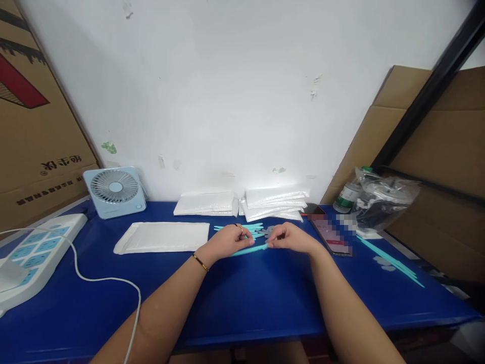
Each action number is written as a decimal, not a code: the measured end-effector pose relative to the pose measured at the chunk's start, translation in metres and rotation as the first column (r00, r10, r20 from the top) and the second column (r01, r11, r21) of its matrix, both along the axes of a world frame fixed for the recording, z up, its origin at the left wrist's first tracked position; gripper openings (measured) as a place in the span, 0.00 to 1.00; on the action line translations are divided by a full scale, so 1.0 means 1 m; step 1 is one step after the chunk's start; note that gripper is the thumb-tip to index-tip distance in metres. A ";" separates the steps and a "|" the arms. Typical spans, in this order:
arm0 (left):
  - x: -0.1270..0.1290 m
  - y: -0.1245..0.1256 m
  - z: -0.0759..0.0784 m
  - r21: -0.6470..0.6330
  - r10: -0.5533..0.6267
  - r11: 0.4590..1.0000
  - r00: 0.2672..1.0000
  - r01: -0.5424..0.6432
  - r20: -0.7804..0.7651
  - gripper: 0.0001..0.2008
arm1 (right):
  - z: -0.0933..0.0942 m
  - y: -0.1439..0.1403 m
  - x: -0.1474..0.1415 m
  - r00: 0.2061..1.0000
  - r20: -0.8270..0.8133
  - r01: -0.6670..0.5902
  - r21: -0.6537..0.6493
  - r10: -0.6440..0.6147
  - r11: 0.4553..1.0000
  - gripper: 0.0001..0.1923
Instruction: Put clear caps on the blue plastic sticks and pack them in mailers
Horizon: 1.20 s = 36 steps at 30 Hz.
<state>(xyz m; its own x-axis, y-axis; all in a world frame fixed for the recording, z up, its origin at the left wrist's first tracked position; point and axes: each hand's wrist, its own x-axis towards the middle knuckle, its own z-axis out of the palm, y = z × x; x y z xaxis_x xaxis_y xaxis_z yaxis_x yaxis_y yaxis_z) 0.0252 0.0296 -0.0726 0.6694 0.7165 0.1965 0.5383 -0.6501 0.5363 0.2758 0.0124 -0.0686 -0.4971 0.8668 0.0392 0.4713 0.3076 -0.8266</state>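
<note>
My left hand (227, 241) and my right hand (291, 237) meet at the middle of the blue table (242, 298). Together they pinch a thin turquoise strip (250, 249) that lies flat between them, the left hand at its left part, the right fingertips at its right end. Behind the hands lie more turquoise strips (253, 228) and a small grey piece (269, 231). My left hand wears a ring and a bracelet at the wrist.
A flat white envelope (162, 236) lies left of the hands, with two stacks of white envelopes (242, 203) at the wall. A phone (331, 235), a bottle and plastic bag (379, 199) and loose strips (394, 263) sit right. Fan (114, 191), power strip (34, 253) and cable sit left.
</note>
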 end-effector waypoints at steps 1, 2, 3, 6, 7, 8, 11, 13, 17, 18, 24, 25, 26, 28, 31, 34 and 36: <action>-0.003 0.002 0.000 0.040 0.031 0.999 0.999 -0.030 -0.027 0.14 | 0.000 0.000 0.002 0.997 0.055 -0.047 -0.015 0.048 0.999 0.10; -0.006 0.006 -0.001 0.087 0.077 0.994 0.996 -0.072 -0.053 0.13 | -0.002 0.000 0.004 0.993 0.097 -0.070 -0.032 0.073 0.997 0.10; -0.008 0.009 -0.003 0.134 0.125 0.984 0.989 -0.114 -0.079 0.11 | -0.004 0.001 0.005 0.989 0.129 -0.063 -0.035 0.067 0.997 0.10; -0.014 0.018 -0.011 0.221 0.209 0.960 0.963 -0.170 -0.169 0.09 | -0.012 0.006 0.008 0.976 0.179 0.108 0.096 -0.124 0.989 0.10; -0.014 0.021 -0.013 0.232 0.221 0.957 0.956 -0.175 -0.192 0.09 | -0.015 0.008 0.009 0.963 0.189 0.162 0.151 -0.190 0.975 0.09; -0.014 0.022 -0.016 0.239 0.228 0.955 0.951 -0.177 -0.207 0.09 | -0.018 0.009 0.010 0.951 0.207 0.190 0.191 -0.228 0.963 0.08; -0.013 0.024 -0.019 0.227 0.234 0.956 0.949 -0.186 -0.209 0.07 | -0.022 0.011 0.011 0.934 0.272 0.167 0.242 -0.232 0.956 0.04; -0.013 0.024 -0.018 0.192 0.235 0.961 0.954 -0.200 -0.184 0.06 | -0.022 0.011 0.009 0.931 0.292 0.142 0.264 -0.219 0.954 0.04; -0.013 0.023 -0.012 0.110 0.235 0.969 0.965 -0.223 -0.113 0.07 | -0.019 0.008 0.002 0.953 0.218 0.146 0.289 -0.213 0.946 0.05; -0.012 0.022 -0.010 0.101 0.237 0.969 0.966 -0.227 -0.101 0.07 | -0.018 0.007 0.000 0.960 0.186 0.150 0.281 -0.208 0.948 0.06; -0.007 0.014 -0.002 0.115 0.225 0.970 0.970 -0.214 -0.090 0.08 | -0.017 0.007 -0.008 0.981 0.065 0.158 0.279 -0.183 0.947 0.08; -0.007 0.014 -0.002 0.112 0.230 0.969 0.969 -0.220 -0.087 0.08 | -0.017 0.008 -0.008 0.982 0.043 0.166 0.259 -0.183 0.951 0.08; -0.008 0.013 -0.002 0.104 0.239 0.968 0.967 -0.230 -0.085 0.08 | -0.018 0.008 -0.007 0.983 0.016 0.177 0.230 -0.186 0.957 0.09; -0.009 0.013 -0.003 0.075 0.252 0.966 0.964 -0.246 -0.080 0.09 | -0.021 0.010 -0.007 0.980 -0.055 0.200 0.154 -0.194 0.968 0.10; -0.010 0.014 -0.003 0.052 0.247 0.968 0.967 -0.244 -0.058 0.09 | -0.024 0.014 -0.005 0.958 -0.178 0.242 0.082 -0.224 0.967 0.11; -0.011 0.013 -0.001 0.038 0.243 0.970 0.969 -0.242 -0.038 0.09 | -0.024 0.016 -0.005 0.921 -0.285 0.303 0.093 -0.266 0.949 0.11; -0.011 0.012 0.000 0.018 0.248 0.969 0.968 -0.247 -0.033 0.10 | -0.023 0.016 -0.006 0.905 -0.318 0.332 0.112 -0.283 0.936 0.11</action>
<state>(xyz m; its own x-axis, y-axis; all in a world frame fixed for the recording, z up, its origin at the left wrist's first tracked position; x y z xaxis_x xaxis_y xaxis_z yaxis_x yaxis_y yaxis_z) 0.0144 0.0416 -0.0728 0.4781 0.8581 0.1872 0.7014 -0.5013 0.5066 0.2702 0.0282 -0.0912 -0.1511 0.9443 0.2924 0.3083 0.3261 -0.8937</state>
